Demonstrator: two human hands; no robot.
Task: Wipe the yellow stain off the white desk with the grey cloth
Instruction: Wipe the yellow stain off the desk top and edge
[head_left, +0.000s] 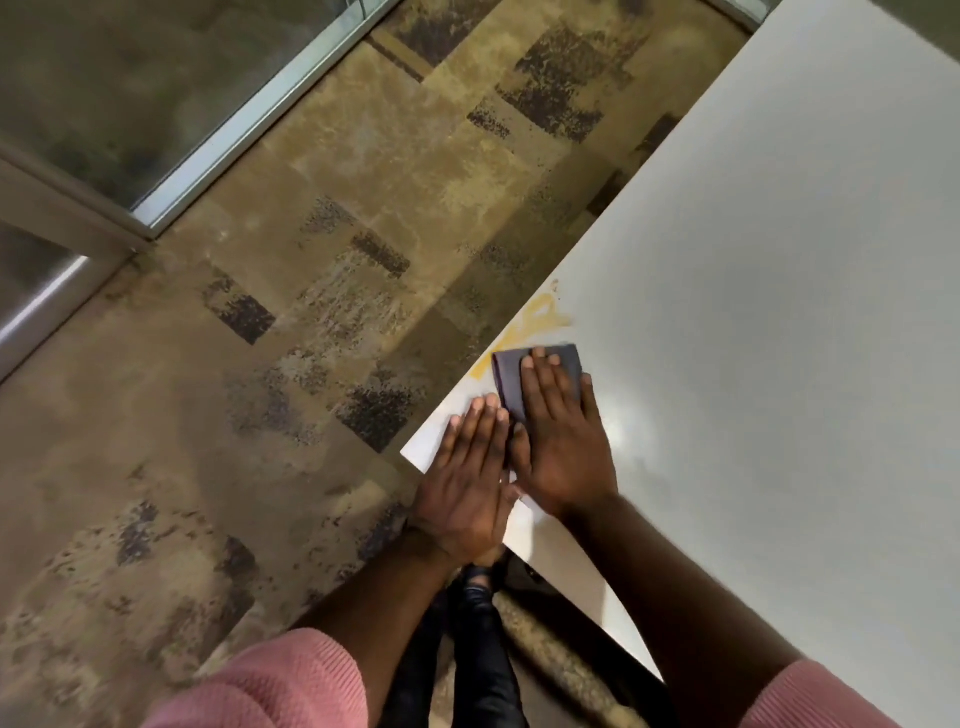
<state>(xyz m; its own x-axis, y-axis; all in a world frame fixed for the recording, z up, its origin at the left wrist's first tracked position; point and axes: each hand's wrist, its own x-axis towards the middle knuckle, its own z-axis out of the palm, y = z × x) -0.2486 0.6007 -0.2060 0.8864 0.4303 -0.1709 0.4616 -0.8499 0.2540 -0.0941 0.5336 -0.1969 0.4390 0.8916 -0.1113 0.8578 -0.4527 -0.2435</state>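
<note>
The yellow stain (535, 322) is smeared along the left edge of the white desk (779, 312), near its front corner. A folded grey cloth (511, 376) lies flat on the desk just below the stain, touching its lower part. My right hand (561, 441) presses flat on the cloth, fingers stretched over it and covering most of it. My left hand (467, 483) lies flat on the desk corner right beside the right hand, fingers together and palm down, with its heel over the desk edge.
The desk's left edge runs diagonally from the front corner (410, 454) up to the right. Brown patterned carpet (311, 291) lies left of it. A glass partition with a metal frame (223, 140) stands at the far left. My legs in dark trousers (467, 649) show below.
</note>
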